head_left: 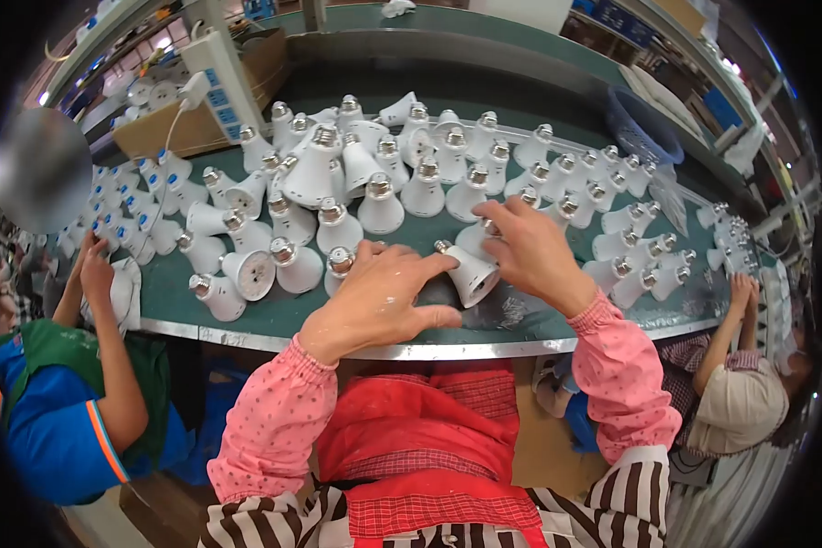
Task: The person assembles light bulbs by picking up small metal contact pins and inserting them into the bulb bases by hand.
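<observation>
Reaching Around a Tilted Bulb (473, 277) on the Green Worktop (288, 315)

The tilted bulb lay on the worktop a little right of the centre of the frame, between the left hand (374, 297) and the right hand (534, 251) of the person. Its silver cap (443, 247) was directed to the upper left, and its wide end to the lower right. The left hand had its fingers released: the thumb and the forefinger were spread apart, and the tip of the forefinger was just beside the cap; whether it touched, I could not tell. The right hand had bent fingers over another bulb (472, 240), which was partly covered by them. Whether they were grasping it, I could not tell either.

Pink dotted sleeves (269, 420) covered both forearms. Many white bulbs (380, 208) stood or lay across the middle of the frame, and blue-tipped bulbs (160, 233) were grouped at the left. In the upper right there was a blue basket (644, 128), and in the upper left a power strip (214, 87). In the lower left, a co-worker in blue and green (82, 393) had the hands near the blue-tipped bulbs; in the lower right, a co-worker in a beige top (740, 402) had the hands close together.
</observation>
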Action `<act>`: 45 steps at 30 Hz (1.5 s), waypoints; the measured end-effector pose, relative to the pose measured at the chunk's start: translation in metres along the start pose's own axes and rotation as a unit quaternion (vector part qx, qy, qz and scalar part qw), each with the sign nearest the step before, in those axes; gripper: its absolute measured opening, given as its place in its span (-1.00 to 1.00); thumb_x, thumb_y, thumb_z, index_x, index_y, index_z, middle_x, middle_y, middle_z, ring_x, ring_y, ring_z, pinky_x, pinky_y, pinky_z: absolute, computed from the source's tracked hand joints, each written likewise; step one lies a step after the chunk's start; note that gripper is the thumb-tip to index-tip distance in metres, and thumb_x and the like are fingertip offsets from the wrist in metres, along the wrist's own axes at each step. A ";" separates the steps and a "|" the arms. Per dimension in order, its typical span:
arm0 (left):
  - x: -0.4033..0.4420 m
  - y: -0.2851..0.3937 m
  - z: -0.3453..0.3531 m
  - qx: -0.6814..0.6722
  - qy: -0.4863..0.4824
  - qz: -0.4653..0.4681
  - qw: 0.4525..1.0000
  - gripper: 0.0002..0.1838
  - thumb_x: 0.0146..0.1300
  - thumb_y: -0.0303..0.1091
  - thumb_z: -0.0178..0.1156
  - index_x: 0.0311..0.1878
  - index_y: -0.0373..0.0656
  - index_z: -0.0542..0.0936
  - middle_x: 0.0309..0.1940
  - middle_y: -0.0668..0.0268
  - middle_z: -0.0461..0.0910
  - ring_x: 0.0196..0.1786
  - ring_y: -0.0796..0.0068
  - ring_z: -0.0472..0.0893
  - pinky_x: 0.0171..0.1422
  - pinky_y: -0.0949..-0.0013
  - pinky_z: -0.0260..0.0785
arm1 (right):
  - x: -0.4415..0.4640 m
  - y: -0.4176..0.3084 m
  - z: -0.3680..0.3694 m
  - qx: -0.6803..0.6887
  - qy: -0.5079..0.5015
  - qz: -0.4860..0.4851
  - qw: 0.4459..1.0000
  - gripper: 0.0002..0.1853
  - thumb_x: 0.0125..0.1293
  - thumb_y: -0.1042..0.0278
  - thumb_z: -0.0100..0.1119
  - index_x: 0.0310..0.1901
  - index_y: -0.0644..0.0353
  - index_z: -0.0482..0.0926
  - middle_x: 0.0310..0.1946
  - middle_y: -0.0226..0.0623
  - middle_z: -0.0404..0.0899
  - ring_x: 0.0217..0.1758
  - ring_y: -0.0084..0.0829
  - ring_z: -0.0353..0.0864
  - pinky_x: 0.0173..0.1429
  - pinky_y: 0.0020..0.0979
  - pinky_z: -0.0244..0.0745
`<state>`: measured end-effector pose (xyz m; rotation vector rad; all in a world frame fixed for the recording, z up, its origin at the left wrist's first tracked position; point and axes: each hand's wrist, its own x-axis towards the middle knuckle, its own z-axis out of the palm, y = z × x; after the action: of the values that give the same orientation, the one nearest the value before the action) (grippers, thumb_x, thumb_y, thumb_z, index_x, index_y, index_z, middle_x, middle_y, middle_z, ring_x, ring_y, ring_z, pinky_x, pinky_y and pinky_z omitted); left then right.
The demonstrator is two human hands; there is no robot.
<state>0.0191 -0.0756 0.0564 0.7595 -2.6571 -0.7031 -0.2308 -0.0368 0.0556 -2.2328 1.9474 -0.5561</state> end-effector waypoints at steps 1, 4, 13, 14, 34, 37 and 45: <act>-0.001 0.003 -0.002 0.024 -0.023 -0.001 0.999 -0.41 0.33 0.05 0.39 0.30 -0.12 0.66 -0.11 0.17 0.74 0.11 0.12 0.65 0.33 0.01 0.25 | -0.002 -0.002 0.003 -0.011 0.040 -0.025 0.999 -0.54 0.20 0.42 0.42 0.16 0.20 0.61 -0.09 -0.01 0.59 0.07 0.06 0.61 0.09 0.01 0.50; -0.001 0.004 0.010 0.002 0.095 -0.009 0.995 -0.46 0.35 0.02 0.38 0.26 -0.12 0.67 -0.15 0.15 0.73 0.05 0.03 0.66 0.28 0.00 0.30 | -0.012 -0.022 -0.002 -0.050 0.212 -0.091 0.972 -0.54 0.21 0.38 0.45 0.16 0.20 0.62 -0.09 -0.03 0.60 -0.02 0.01 0.62 0.07 -0.05 0.48; 0.015 0.009 0.019 0.159 0.043 -0.152 0.975 -0.53 0.27 -0.11 0.41 0.11 -0.19 0.56 -0.23 -0.06 0.70 -0.27 -0.17 0.75 -0.19 -0.11 0.56 | -0.029 -0.050 0.044 -0.202 0.069 -0.089 0.973 -0.54 0.10 0.28 0.52 0.04 0.22 0.64 -0.23 -0.12 0.63 -0.09 -0.10 0.61 0.08 -0.05 0.37; 0.015 0.009 0.019 0.147 0.032 -0.131 0.980 -0.51 0.25 -0.15 0.41 0.14 -0.19 0.53 -0.22 -0.07 0.70 -0.26 -0.18 0.75 -0.18 -0.13 0.56 | -0.027 -0.052 0.048 -0.224 0.073 -0.099 0.967 -0.54 0.08 0.31 0.51 0.03 0.23 0.64 -0.23 -0.12 0.64 -0.10 -0.10 0.62 0.08 -0.03 0.37; -0.013 -0.003 0.075 -0.136 0.318 -0.134 0.929 -0.31 0.27 -0.48 0.36 0.47 -0.27 0.38 0.16 -0.05 0.50 0.17 -0.21 0.55 0.26 -0.04 0.43 | -0.045 -0.031 0.040 0.274 0.066 0.070 0.957 -0.54 0.22 0.58 0.38 0.14 0.33 0.48 -0.12 -0.16 0.63 -0.06 -0.25 0.68 0.11 -0.23 0.58; 0.001 -0.010 0.084 -0.111 0.356 -0.101 0.922 -0.32 0.28 -0.48 0.36 0.46 -0.29 0.38 0.16 -0.05 0.51 0.19 -0.22 0.55 0.26 -0.05 0.43 | -0.036 -0.028 0.054 0.150 0.155 -0.015 0.976 -0.51 0.18 0.65 0.38 0.15 0.33 0.48 -0.07 -0.05 0.59 -0.06 -0.07 0.67 0.09 -0.17 0.58; -0.007 -0.013 0.086 -0.145 0.359 -0.102 0.916 -0.35 0.28 -0.47 0.37 0.43 -0.26 0.41 0.16 -0.02 0.53 0.22 -0.18 0.54 0.30 -0.05 0.40 | -0.052 -0.028 0.038 0.236 0.059 0.020 0.970 -0.38 0.08 0.68 0.47 0.21 0.28 0.50 -0.03 -0.09 0.53 0.04 -0.04 0.66 0.10 -0.20 0.60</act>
<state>-0.0043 -0.0490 -0.0234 0.9835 -1.7853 -0.6780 -0.1967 0.0129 0.0194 -1.8940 1.6753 -1.0431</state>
